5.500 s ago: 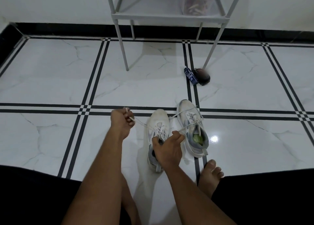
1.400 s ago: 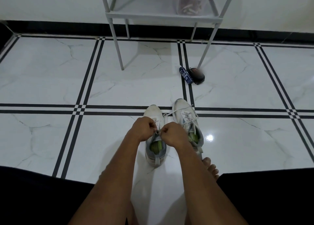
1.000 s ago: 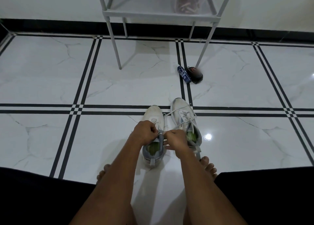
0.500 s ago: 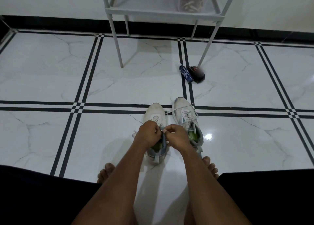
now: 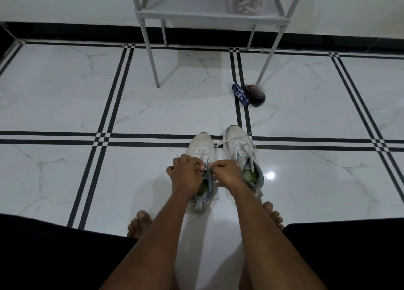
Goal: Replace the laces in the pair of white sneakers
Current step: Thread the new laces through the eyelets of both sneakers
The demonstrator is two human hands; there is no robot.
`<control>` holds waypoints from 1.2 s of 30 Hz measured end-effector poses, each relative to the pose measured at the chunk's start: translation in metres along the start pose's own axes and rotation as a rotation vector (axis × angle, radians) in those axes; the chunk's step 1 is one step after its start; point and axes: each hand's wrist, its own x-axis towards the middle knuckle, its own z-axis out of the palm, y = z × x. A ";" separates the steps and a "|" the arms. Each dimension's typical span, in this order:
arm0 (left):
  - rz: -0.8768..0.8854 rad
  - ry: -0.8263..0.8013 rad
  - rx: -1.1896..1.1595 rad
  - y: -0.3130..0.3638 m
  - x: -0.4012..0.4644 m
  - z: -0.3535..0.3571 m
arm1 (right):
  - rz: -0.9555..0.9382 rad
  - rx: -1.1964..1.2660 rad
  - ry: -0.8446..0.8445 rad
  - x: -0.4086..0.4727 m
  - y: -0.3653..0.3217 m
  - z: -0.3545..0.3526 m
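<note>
Now we sit on the tiled floor [image 5: 65,106] with both sneakers in front of our bare feet. The left sneaker [image 5: 202,158] stands between our hands, and the right sneaker [image 5: 239,145] is just beside it, toes pointing away from us. Our left hand [image 5: 185,176] and our right hand [image 5: 227,174] are both curled tight over the top eyelets of the left sneaker, each one pinching an end of the white lace [image 5: 206,168]. The fists are very near to each other, almost touching, above the tongue.

We judge that we are at the last eyelets of this shoe, or at the knot; which of the two we cannot tell, because the fingers hide the lace. To do this step well, we should pull both ends with equal force, so the ends come out the same length and the tongue stays in the middle. It is better to tighten from the toe upward, not only at the top.

The right sneaker has its lace [image 5: 244,146] loose, one strand lying across the toe, so it seems to need work too.

Farther away, a small dark object [image 5: 254,94] and a blue packet [image 5: 240,94] lie beside the leg of a grey rack [image 5: 207,16].
</note>
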 end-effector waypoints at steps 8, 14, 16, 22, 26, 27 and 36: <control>-0.173 0.171 -0.059 -0.006 -0.012 0.002 | -0.142 -0.208 0.016 0.003 -0.004 0.005; -0.281 0.128 -0.172 -0.009 -0.019 0.005 | -0.181 -0.319 0.042 0.003 -0.027 -0.009; -0.280 0.107 -0.224 -0.010 -0.017 0.005 | -0.100 0.088 -0.040 0.003 -0.046 -0.022; -0.264 0.089 -0.356 -0.015 -0.017 0.005 | -0.011 0.981 -0.144 -0.001 -0.078 -0.060; -0.263 0.087 -0.363 -0.014 -0.018 0.003 | 0.138 0.085 0.054 -0.001 -0.045 -0.027; -0.260 0.087 -0.354 -0.015 -0.018 0.004 | 0.141 0.046 0.034 -0.003 -0.038 -0.019; -0.264 0.084 -0.350 -0.018 -0.016 0.006 | 0.010 -0.060 0.005 0.002 -0.041 -0.007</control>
